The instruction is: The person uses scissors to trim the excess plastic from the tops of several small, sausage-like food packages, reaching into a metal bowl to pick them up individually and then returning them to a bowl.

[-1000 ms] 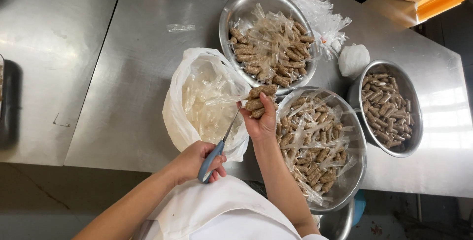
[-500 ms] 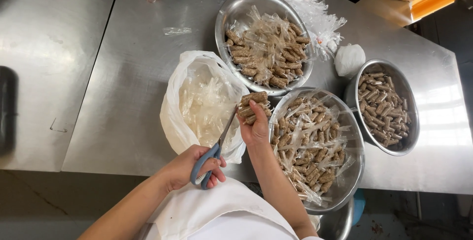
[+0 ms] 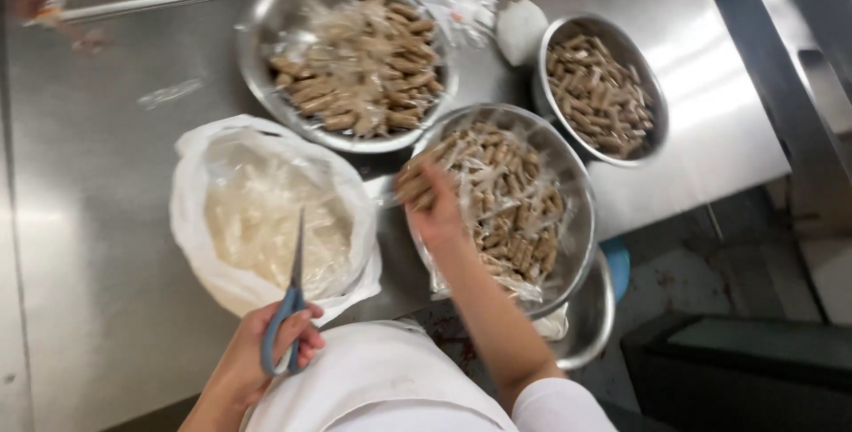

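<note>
Steel bench [image 3: 98,246]: left hand [image 3: 266,352] holds scissors [image 3: 288,308] over bag [image 3: 266,219]; right hand [image 3: 435,206] grips sausages [image 3: 410,185] beside it; bowls [image 3: 577,219] remain full.

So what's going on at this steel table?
A person stands at a steel table with three metal bowls of brown, stick-shaped pieces, many in clear wrapping. The left hand holds blue-handled scissors, blades pointing over a white bag of clear wrappers. The right hand grips a small bunch of sticks at the rim of the nearest bowl.
</note>
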